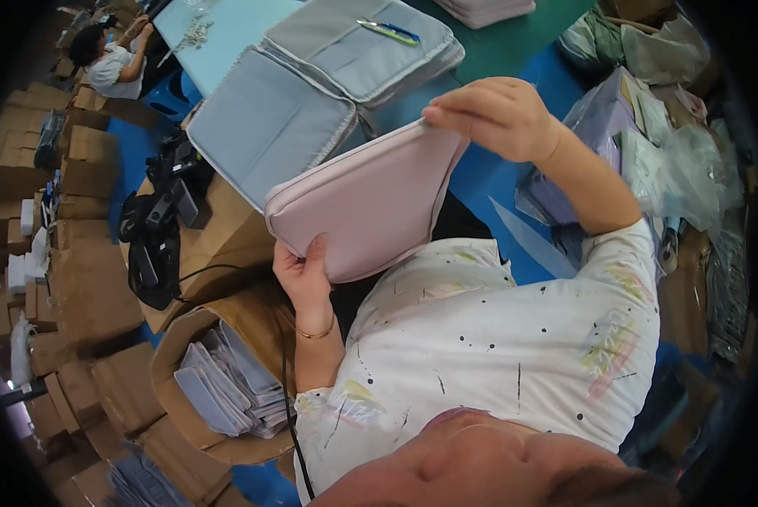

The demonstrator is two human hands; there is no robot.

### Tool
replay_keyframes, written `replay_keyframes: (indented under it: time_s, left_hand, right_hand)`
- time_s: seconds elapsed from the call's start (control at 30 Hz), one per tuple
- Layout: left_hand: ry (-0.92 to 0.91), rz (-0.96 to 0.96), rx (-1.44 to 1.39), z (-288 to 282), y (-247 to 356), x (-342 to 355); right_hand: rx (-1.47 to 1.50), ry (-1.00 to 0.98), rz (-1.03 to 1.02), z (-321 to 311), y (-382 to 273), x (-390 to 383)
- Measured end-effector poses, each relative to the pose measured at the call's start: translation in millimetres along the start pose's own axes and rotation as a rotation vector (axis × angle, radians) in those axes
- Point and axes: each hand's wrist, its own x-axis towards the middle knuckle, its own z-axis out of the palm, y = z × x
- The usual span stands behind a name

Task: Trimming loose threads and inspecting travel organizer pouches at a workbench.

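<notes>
A pale pink padded laptop sleeve (366, 207) is held up tilted in front of me, its rounded, piped edge toward the table. My left hand (303, 269) grips its lower left edge, thumb on the near face and the other fingers behind. At the upper right corner, my right hand (501, 118) pinches the rim between thumb and fingers; whether a zipper pull is in them is hidden. Just beyond lie grey-blue padded sleeves (269, 127) in piles. On the right pile rests a small yellow and blue cutting tool (389, 32).
More pink sleeves (487, 8) lie at the table's far edge. To my left stands an open carton (172, 372) of flat grey pieces, beside a wooden surface with black gear (168, 211). Plastic-wrapped goods (598, 135) crowd the right. Another person (113, 63) sits at the far left.
</notes>
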Motion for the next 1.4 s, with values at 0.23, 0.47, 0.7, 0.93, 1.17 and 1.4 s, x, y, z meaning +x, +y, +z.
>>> replay_keyframes:
  time_s: [0.23,0.47,0.7,0.93,1.17,1.4]
  left_hand:
    - [0.038,-0.028,-0.255,-8.7,-49.4,-4.4]
    - [-0.045,-0.044,-0.148,-20.4,-72.7,-4.8]
    - [-0.039,0.76,1.351,11.7,16.9,32.6]
    - [-0.138,0.727,1.254,46.0,15.6,29.7]
    - [-0.127,0.762,1.2,44.7,8.5,28.0]
    - [-0.118,0.898,1.126,35.8,7.1,22.1]
  right_hand:
    - [0.419,0.407,0.799,63.1,-48.3,-29.0]
    - [0.52,0.478,1.145,99.7,-60.3,-30.7]
    - [0.255,0.369,0.614,89.5,-91.6,-19.4]
    - [0.562,0.375,1.104,88.8,-107.2,-11.2]
    - [1.713,0.521,1.463,87.2,-115.5,-35.7]
    - [1.313,0.295,1.105,68.2,-90.0,-51.8]
